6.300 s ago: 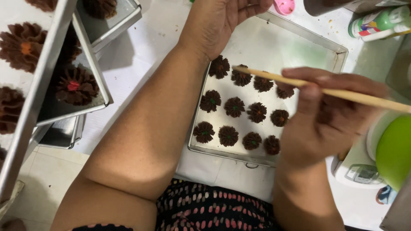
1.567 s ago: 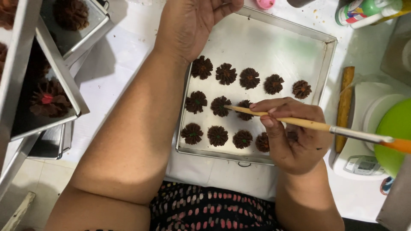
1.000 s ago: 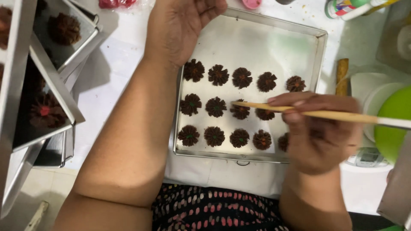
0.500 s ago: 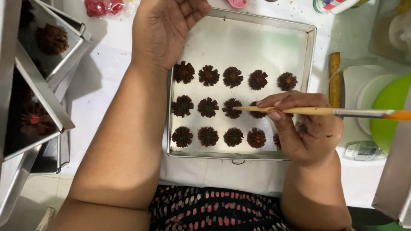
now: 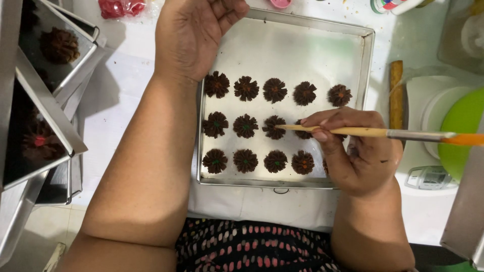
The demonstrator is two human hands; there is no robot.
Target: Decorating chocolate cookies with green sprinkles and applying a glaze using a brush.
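Pinching a thin wooden brush [image 5: 373, 133] between thumb and fingers, the right hand [image 5: 360, 156] hovered over the near right corner of the metal baking tray [image 5: 282, 55], the stick's tip touching a dark flower-shaped cookie [image 5: 275, 127] in the middle row; the left hand [image 5: 194, 35] rested loosely open, gripping nothing, on the tray's far left corner, on the white desk [image 5: 121, 100]

Matt grey metal tray [image 5: 370, 55], ridged matt brown cookies [image 5: 245, 88], smooth pale wooden brush handle [image 5: 348, 131].
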